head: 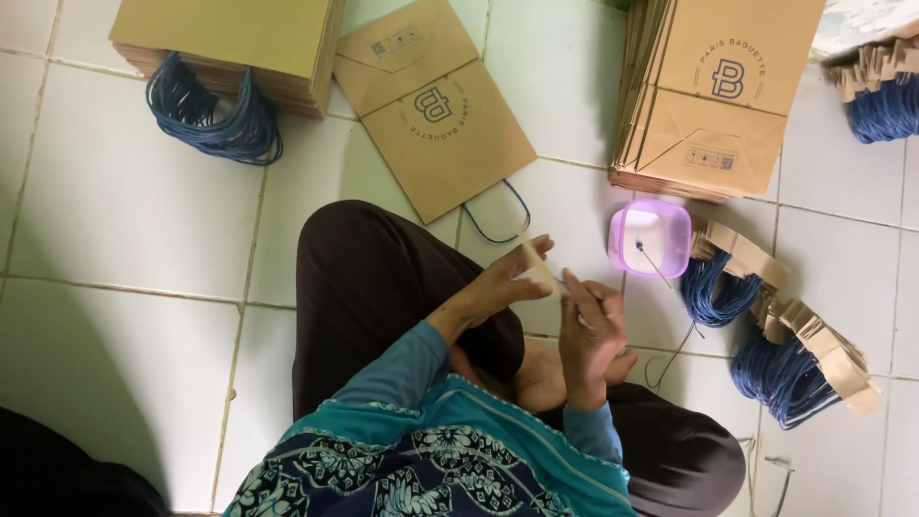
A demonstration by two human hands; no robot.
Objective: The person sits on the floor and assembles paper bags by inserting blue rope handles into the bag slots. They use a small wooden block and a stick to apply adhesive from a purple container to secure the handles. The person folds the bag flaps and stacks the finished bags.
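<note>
I sit cross-legged on a white tiled floor. My left hand and my right hand meet in front of me above my knee, both pinching a narrow brown paper strip that slants up to the left. A flat brown paper bag with a blue cord handle lies on the floor just beyond my hands. A small purple-rimmed tub with a white filling and a thin stick in it stands to the right of my hands.
Stacks of flat brown bags stand at the far left and far right. Bundles of blue cord handles with brown paper tabs lie at the right, top right and top left.
</note>
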